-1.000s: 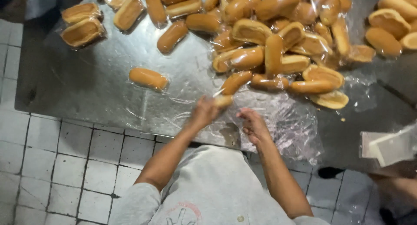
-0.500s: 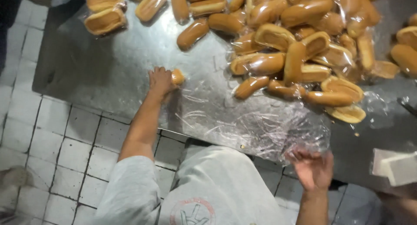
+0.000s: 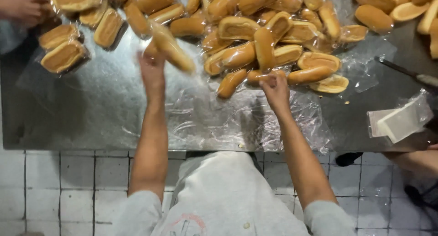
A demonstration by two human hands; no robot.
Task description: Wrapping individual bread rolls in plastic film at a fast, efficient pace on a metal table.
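My left hand [image 3: 151, 68] is raised over the metal table [image 3: 68, 113] and grips a long golden bread roll [image 3: 173, 49], blurred by motion, angled up to the left. My right hand [image 3: 275, 86] reaches to the near edge of a big pile of bread rolls [image 3: 255, 35] and closes on one small roll [image 3: 258, 75]. Clear plastic sheet [image 3: 214, 122] lies crumpled on the table between my arms.
Bagged pairs of rolls [image 3: 64, 53] lie at the far left, near another person's hand [image 3: 23, 8]. More rolls [image 3: 397, 8] sit at the far right. A knife [image 3: 406, 72] and a stack of plastic bags [image 3: 397, 122] lie right. White tiled floor shows below.
My left hand moved from the table's left part toward the pile, lifting a roll. My right hand came up from below the table edge to the pile's near edge.
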